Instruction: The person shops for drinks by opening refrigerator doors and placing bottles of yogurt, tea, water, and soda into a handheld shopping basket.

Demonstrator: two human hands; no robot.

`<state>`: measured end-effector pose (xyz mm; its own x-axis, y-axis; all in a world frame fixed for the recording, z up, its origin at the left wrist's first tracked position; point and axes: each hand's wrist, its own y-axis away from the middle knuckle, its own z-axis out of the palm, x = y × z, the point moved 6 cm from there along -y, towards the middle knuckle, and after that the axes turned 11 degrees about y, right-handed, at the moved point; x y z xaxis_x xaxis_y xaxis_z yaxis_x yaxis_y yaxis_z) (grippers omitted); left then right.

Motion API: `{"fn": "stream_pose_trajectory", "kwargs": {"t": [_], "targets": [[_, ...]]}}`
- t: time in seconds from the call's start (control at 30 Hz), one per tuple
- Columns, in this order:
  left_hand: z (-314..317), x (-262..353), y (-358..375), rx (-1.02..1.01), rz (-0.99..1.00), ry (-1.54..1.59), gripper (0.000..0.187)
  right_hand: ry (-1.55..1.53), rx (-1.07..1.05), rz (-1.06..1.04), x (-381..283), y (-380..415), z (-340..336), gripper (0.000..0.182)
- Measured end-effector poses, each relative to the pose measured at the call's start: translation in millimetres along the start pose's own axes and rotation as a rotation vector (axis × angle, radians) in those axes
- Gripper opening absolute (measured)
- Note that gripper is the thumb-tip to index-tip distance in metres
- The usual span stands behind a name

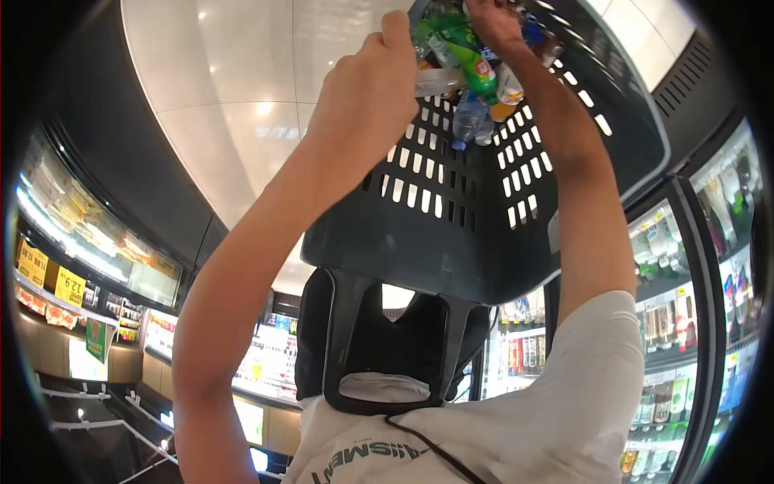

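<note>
A dark grey plastic shopping basket [387, 234] with slotted walls hangs in front of my body, its U-shaped handle [379, 403] against my shirt. My left hand [367, 93] is closed at the basket's left rim. My right hand [497, 26] reaches inside, over the drinks at the far end. Its fingers are partly cut off by the top edge, so I cannot make out whether it grips anything. Just below it lies a green plastic bottle [472, 64] with a red and white label. A clear bottle with a blue cap [465, 121] leans near the slotted wall, among several other packages.
Lit glass-door drink coolers [669, 323] stand at the right. A refrigerated shelf [97, 234] with yellow price tags [70, 286] runs along the left. White metal rails [105, 423] show at the lower left. Pale glossy floor tiles [226, 64] stretch beyond the basket.
</note>
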<state>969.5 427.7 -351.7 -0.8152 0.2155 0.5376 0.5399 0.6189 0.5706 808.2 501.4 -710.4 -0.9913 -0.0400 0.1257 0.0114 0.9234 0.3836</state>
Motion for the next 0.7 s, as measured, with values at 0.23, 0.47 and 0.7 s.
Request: {"fn": "stream_pose_trajectory", "kwargs": {"t": [0.23,0.47,0.7], "targets": [[-4,6,2,0.08,0.032,0.056,0.027,-0.689,0.387,0.432,61,129,-223,0.075],[-4,11,0,-0.005,-0.005,0.052,0.041,-1.915,0.528,1.324,72,350,-372,0.058],[-78,186,220,-0.445,0.354,0.831,0.082,-2.527,0.816,1.193,13,530,-521,0.043]]}}
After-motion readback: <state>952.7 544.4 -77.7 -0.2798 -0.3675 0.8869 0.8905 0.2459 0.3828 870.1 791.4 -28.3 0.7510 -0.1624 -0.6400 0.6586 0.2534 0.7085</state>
